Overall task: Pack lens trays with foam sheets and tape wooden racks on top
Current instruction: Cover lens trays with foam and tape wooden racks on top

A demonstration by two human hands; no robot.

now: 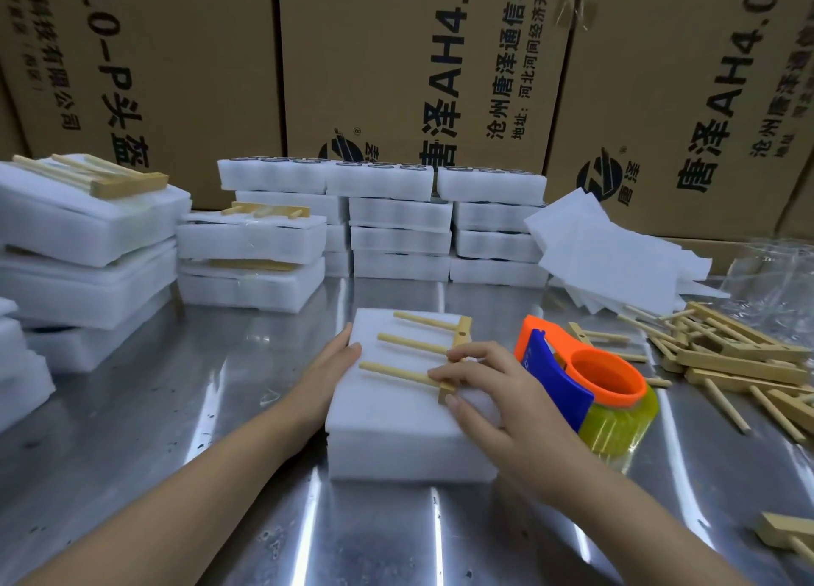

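A white foam-covered lens tray (387,427) lies in front of me on the steel table (176,409). On top of it rests a wooden rack (418,347) with three pegs pointing left. My right hand (489,392) lies over the tray's right side, its fingertips touching the rack's crossbar. My left hand (330,365) presses flat against the tray's left edge, fingers straight. An orange and blue tape dispenser (581,378) with yellowish tape stands just right of the tray, untouched.
Stacks of foam trays (396,220) line the back; taped ones with racks (251,242) pile up at the left. Loose foam sheets (616,251) and a heap of wooden racks (740,356) lie at the right. Cardboard boxes (418,57) form the back wall.
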